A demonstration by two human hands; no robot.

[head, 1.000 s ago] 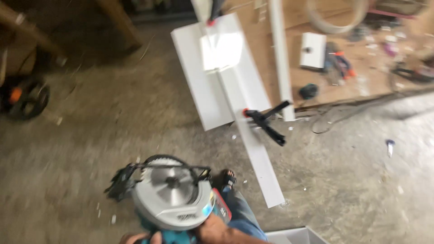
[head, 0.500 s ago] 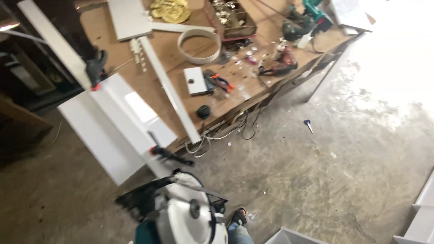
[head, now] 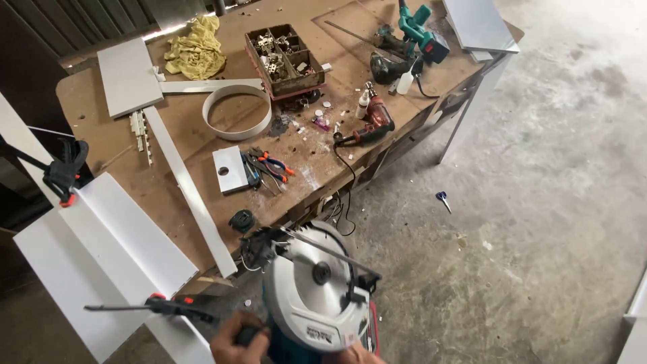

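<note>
I carry a circular saw [head: 317,296] with a silver blade guard and teal body low in the view, over the concrete floor beside the workbench [head: 350,67]. My left hand [head: 232,337] is closed round the saw's black front handle. Only a sliver of my right hand [head: 357,355] shows at the bottom edge, pressed against the saw's rear and mostly hidden by it. A thin metal guide rod sticks across the saw's front.
White panels [head: 101,249] held by black clamps [head: 162,307] jut from the bench's left end. The bench carries a long white strip [head: 189,192], a white ring [head: 237,111], a yellow cloth [head: 195,54], a hardware tray [head: 283,57], a red drill [head: 374,121] and a teal drill [head: 418,30]. Blue scissors [head: 443,200] lie on the floor.
My view has swung up and right from the clamped white panels to the whole workbench top. The saw stays in my hands at the bottom of the view.
</note>
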